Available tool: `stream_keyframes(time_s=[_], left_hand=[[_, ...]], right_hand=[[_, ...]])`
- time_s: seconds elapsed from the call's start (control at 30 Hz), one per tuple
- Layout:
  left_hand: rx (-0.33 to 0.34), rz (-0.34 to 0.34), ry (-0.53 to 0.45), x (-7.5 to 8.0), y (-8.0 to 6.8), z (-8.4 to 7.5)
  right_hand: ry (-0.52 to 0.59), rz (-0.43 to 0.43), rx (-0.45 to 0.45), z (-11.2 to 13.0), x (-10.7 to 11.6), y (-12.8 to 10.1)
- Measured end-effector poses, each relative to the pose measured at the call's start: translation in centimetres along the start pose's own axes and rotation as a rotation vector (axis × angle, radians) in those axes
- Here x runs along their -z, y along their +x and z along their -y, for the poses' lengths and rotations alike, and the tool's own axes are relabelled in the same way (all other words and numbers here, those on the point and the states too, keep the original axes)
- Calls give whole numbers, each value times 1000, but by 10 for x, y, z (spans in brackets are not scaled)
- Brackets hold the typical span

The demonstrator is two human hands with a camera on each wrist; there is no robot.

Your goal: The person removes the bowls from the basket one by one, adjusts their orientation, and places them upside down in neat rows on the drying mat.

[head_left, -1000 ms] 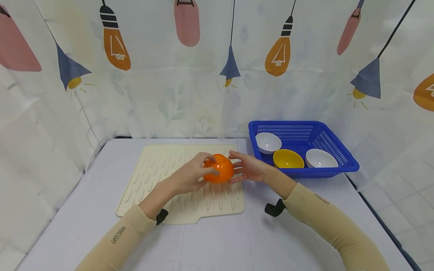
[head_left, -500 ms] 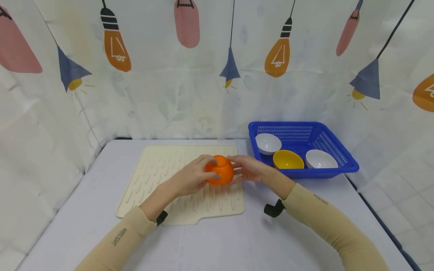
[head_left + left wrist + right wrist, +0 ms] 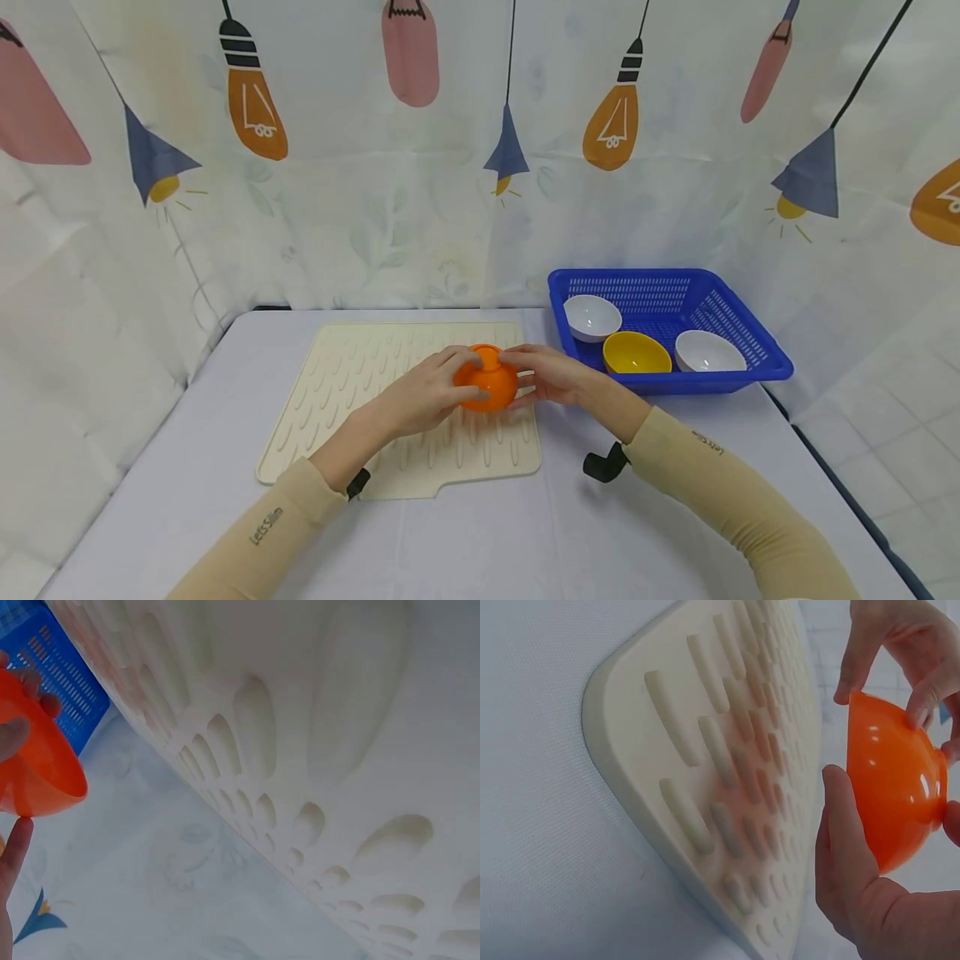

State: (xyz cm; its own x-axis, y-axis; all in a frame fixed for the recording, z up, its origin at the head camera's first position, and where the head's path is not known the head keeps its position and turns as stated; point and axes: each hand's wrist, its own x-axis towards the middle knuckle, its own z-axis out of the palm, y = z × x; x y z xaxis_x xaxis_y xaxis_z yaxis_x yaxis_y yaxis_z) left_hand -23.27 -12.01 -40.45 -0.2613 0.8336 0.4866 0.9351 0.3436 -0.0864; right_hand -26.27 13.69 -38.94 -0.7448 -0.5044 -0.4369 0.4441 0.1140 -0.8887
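Just above the cream drying mat (image 3: 405,400), an orange bowl (image 3: 487,385) is held upside down between both hands, its foot ring up and its rim facing the ribbed surface. The left hand (image 3: 420,392) grips the bowl from its side, with fingers (image 3: 457,360) curled over the upper wall and the thumb lower down on the near side. The right hand (image 3: 551,375) holds the opposite side, its fingers curled round the dome and the fingertips close to the foot ring; in the right wrist view the thumb (image 3: 844,825) lies along the bowl's wall near the rim while the other hand's fingertips press on the far edge. From that same view the bowl is clear of the mat, with an orange glow cast on the ridges beneath it. The left wrist view shows only a slice of the bowl's rim (image 3: 37,765) with a fingertip on either side. To the right of the mat, a blue basket (image 3: 757,354) sits on the pale worktop (image 3: 487,533), holding a white bowl (image 3: 592,317) at its back left, a yellow bowl (image 3: 637,353) at the front middle and a second white bowl (image 3: 708,352) at the front right, all three upright. Both forearms wear beige sleeves, each with a black strap near the wrist.
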Motion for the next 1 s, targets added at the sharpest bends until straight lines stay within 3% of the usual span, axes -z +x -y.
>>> stream_keyframes(time_s=[0.5, 0.63, 0.8, 1.0], left_hand=[[11, -9, -3, -2, -2, -2], [29, -26, -74, -1, -3, 0], [92, -67, -217, -3, -5, 2], [189, -110, -292, -3, -6, 2]], right_hand=[[-37, -71, 36, -3, -5, -1], [-35, -82, 36, -3, -6, 0], [-34, -87, 37, -2, -7, 0], [-44, -78, 50, -1, -9, 1]])
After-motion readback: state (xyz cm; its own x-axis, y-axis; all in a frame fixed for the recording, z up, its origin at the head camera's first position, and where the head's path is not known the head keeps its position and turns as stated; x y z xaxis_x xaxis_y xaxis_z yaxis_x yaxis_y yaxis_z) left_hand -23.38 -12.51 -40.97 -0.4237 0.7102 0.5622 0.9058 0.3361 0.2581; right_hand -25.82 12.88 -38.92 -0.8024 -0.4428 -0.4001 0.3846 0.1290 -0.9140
